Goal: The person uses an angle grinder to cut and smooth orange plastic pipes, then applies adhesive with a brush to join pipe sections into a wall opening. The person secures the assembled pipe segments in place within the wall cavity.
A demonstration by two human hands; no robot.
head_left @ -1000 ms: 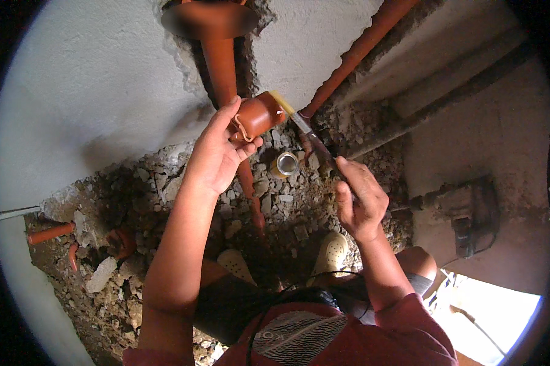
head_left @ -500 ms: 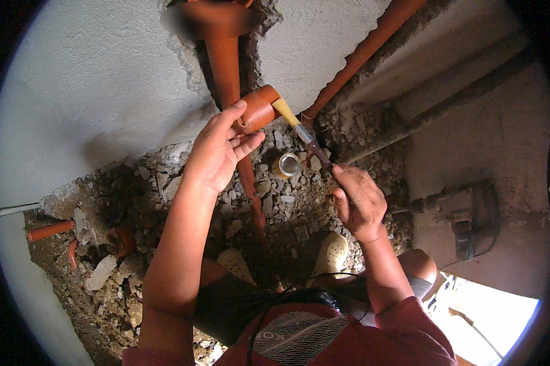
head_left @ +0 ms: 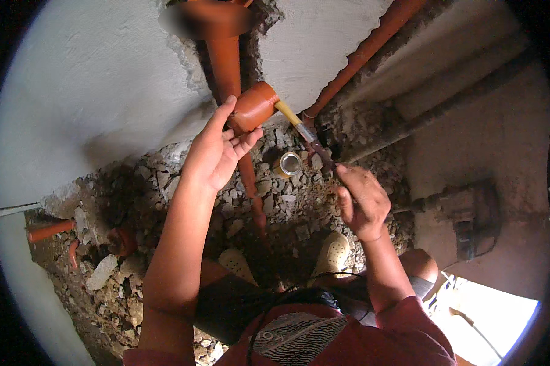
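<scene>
A short orange pipe fitting (head_left: 255,107) is gripped in my left hand (head_left: 219,145), thumb on top and fingers curled beneath. My right hand (head_left: 364,198) is closed round the dark handle of a paintbrush (head_left: 304,130). Its pale bristles reach the fitting's right-hand end, and their tips are hidden there. Below the brush, an open tin (head_left: 288,164) stands on the rubble. Behind the fitting, an orange pipe (head_left: 224,67) runs down a broken channel in the wall.
Broken stone and rubble (head_left: 232,210) cover the ground round my feet. Another orange pipe (head_left: 372,52) slants along the wall at upper right. A power tool (head_left: 464,213) lies at right. Loose orange pipe pieces (head_left: 50,230) lie at left.
The fitting has turned slightly in my left hand, and the bristles now sit closer against its end. My right hand has shifted a little to the right.
</scene>
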